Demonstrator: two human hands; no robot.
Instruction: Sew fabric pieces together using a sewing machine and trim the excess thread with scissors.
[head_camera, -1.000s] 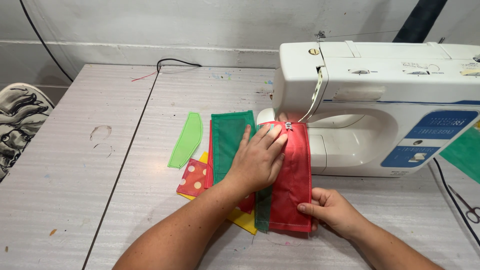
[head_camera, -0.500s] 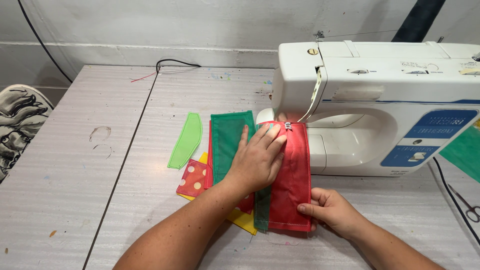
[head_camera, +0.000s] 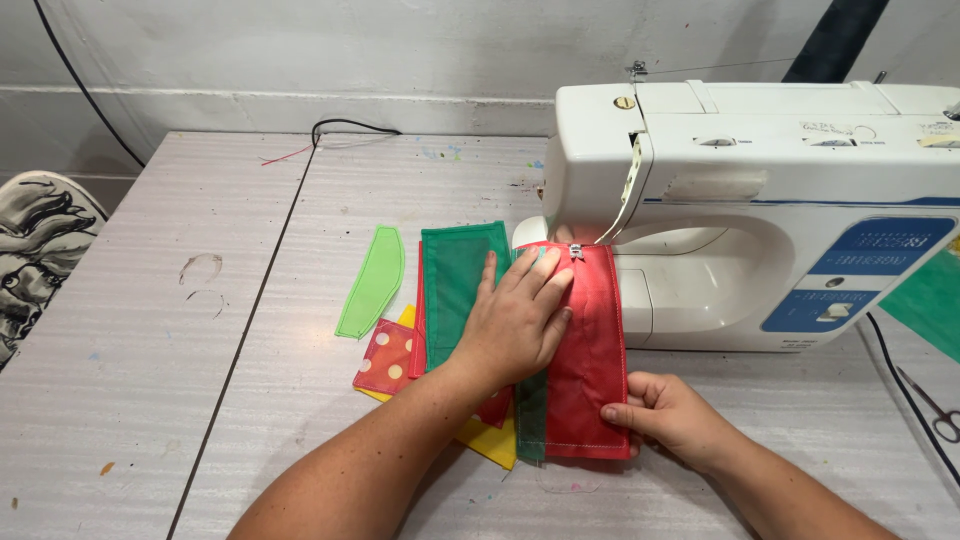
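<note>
I am pressing my left hand (head_camera: 517, 318) flat, fingers spread, on the red panel (head_camera: 590, 360) under the sewing machine (head_camera: 760, 200), while my right hand (head_camera: 668, 414) is pinching its near corner on the table (head_camera: 200, 400).

The red fabric panel (head_camera: 592, 350) is lying flat on the table, its far end sitting under the presser foot of the sewing machine (head_camera: 760, 200), with a line of stitching running along its right edge and near end. A dark green strip (head_camera: 531, 415) is peeking out along its left side, and a green panel (head_camera: 455, 280) is lying flat just beside it, partly overlapped.
</note>
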